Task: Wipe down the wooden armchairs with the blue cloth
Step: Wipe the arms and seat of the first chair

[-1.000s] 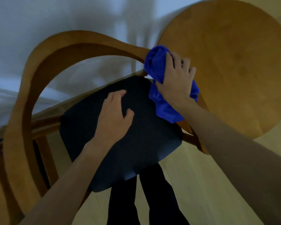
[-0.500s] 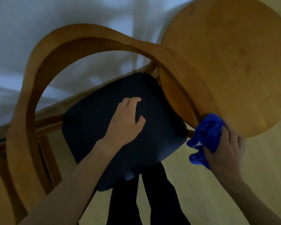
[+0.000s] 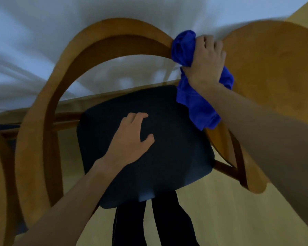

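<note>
Blue cloth (image 3: 188, 50): bunched, clenched in the right hand (image 3: 205, 61) against the armchair (image 3: 114, 31) rail for wiping.
Left hand (image 3: 130, 139): released, flat on the seat cushion (image 3: 176, 157), likely steadying.

under our right hand (image 3: 205, 59) the blue cloth (image 3: 194, 96) covers the armchair's curved rail (image 3: 114, 34), so we cannot see the wood there. our fingertips curl out of sight behind the rail. beyond that hand the white curtain (image 3: 43, 32) is smeared with blur. below our left hand (image 3: 132, 139) the frame cuts off our dark trouser legs (image 3: 171, 224).
</note>
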A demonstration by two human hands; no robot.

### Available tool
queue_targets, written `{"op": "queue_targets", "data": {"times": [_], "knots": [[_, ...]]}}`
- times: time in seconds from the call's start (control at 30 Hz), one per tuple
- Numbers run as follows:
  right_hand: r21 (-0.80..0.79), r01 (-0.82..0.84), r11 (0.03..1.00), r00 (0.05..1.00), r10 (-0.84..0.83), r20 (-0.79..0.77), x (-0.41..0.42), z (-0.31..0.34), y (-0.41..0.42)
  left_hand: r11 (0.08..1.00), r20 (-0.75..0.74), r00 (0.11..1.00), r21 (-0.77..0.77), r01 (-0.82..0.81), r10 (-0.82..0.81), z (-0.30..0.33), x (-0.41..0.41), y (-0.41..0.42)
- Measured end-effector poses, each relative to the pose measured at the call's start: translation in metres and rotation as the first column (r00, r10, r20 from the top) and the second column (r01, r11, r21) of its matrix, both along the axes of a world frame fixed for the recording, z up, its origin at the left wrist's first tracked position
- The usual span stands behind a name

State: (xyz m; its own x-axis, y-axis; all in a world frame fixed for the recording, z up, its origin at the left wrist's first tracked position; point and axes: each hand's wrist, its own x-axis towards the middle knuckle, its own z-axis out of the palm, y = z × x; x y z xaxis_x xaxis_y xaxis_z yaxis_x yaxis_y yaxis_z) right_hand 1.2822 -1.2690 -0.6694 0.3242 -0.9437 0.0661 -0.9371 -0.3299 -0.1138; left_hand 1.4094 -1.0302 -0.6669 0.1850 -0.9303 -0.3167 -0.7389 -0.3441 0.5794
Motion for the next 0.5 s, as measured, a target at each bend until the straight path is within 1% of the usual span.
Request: {"op": "queue_targets", "data": {"times": [0.07, 0.13, 0.23, 0.33, 0.43, 0.5], "knots": [[-0.001, -0.025, 1.000, 0.999, 0.025, 0.025, 0.021, 0.000, -0.007, 1.000, 0.002, 1.000, 0.002, -0.018, 0.018, 0.000, 0.005, 0.001], [0.003, -0.005, 1.000, 0.999, 0.005, 0.049, 0.021, 0.000, -0.004, 0.999, 0.006, 0.999, -0.002, -0.046, 0.046, -0.001, 0.011, 0.002], [0.008, -0.012, 1.000, 1.000, 0.012, 0.026, -0.006, 0.003, 0.008, 0.995, 0.007, 0.995, -0.021, -0.100, 0.100, -0.004, 0.016, 0.001], [-0.012, -0.082, 0.997, 0.996, 0.081, -0.020, -0.039, 0.007, 0.023, 0.996, -0.016, 0.996, -0.027, -0.083, 0.083, -0.006, 0.016, 0.000], [0.054, -0.100, 0.994, 0.995, 0.099, 0.027, -0.066, 0.011, 0.048, 0.996, -0.046, 0.995, -0.030, -0.087, 0.086, -0.008, 0.017, -0.005], [0.159, -0.191, 0.969, 0.978, 0.174, 0.111, -0.078, 0.015, 0.065, 0.997, -0.069, 0.995, -0.021, -0.079, 0.078, -0.010, 0.016, -0.010]]}}
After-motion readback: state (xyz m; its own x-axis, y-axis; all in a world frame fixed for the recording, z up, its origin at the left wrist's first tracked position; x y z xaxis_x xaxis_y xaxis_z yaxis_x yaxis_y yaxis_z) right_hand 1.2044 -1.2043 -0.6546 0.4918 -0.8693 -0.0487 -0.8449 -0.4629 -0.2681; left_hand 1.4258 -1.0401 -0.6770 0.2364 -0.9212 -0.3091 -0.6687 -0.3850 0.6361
